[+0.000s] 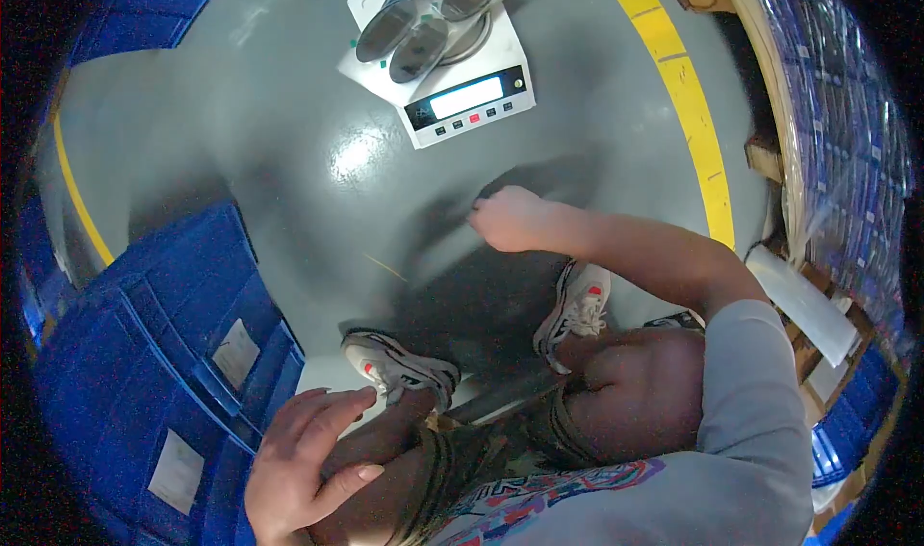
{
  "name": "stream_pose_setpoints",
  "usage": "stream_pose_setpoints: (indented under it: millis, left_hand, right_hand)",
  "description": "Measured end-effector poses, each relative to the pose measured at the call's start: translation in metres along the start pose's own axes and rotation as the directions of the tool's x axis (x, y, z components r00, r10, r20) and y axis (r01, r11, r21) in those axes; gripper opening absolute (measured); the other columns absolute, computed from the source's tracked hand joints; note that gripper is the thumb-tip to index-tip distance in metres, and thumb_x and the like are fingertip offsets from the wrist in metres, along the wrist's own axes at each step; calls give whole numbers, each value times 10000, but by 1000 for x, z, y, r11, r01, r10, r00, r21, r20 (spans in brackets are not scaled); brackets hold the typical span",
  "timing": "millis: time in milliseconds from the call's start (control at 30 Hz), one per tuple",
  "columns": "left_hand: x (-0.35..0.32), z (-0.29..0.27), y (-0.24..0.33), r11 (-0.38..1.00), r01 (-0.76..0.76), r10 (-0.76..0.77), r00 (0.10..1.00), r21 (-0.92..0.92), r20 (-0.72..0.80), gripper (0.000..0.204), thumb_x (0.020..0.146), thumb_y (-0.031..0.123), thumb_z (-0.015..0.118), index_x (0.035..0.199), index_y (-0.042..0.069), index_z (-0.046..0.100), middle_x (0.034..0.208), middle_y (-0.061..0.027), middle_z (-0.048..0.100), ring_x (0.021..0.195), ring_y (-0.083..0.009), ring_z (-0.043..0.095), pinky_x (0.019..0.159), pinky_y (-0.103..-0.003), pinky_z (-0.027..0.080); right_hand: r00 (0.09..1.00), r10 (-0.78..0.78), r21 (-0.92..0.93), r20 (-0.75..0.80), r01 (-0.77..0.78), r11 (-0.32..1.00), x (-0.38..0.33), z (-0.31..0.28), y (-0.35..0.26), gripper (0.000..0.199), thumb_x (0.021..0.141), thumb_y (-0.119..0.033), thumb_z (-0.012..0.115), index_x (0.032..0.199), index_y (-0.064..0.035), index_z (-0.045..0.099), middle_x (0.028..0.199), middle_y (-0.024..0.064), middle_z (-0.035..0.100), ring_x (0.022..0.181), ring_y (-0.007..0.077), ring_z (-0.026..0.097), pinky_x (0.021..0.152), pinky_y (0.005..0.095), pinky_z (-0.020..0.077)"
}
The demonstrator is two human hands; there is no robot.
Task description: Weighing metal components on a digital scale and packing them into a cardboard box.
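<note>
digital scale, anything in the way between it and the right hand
Nothing visible blocks the way: grey floor and shadow lie between the right hand and the white digital scale, whose button side faces the hand. The dark oval pieces sit behind that panel.

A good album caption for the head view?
Right hand over grey floor, left hand open near blue containers; ahead, a white scale bearing dark oval pieces.
</note>
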State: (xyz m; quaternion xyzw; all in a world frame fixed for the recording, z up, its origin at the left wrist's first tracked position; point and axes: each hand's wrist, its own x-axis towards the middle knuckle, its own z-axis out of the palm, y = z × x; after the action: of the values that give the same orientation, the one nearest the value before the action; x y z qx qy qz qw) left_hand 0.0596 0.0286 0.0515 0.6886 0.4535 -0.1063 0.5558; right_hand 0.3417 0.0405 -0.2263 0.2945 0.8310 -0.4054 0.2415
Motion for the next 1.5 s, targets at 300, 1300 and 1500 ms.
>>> stream_pose_setpoints:
  millis: [300,1300,1500]
  left_hand:
    - [-1,0,3,999,19,-19,1000,-29,0,558,770,380,607,1174,4,520,1100,-132,603,916,-275,597,845,-387,438]
    - [6,-4,5,990,65,-60,997,-126,45,553,745,342,677,1173,22,536,1057,-145,594,961,-337,556,869,-406,430]
    - [8,-6,6,990,46,-42,998,-136,36,547,748,344,670,1168,21,536,1043,-151,591,934,-328,561,841,-400,437]
  right_hand:
    - [1000,-19,-7,0,19,1000,-1,14,0,196,765,-127,523,928,-26,563,957,162,599,775,320,637,647,417,516]
    - [840,117,-6,-530,-141,990,7,-29,-1,189,673,-55,596,822,-22,485,1371,287,304,611,277,605,576,383,497]
    - [836,107,-1,-538,-128,992,5,-26,2,188,671,-54,591,814,-13,476,1376,285,300,632,280,613,564,395,500]
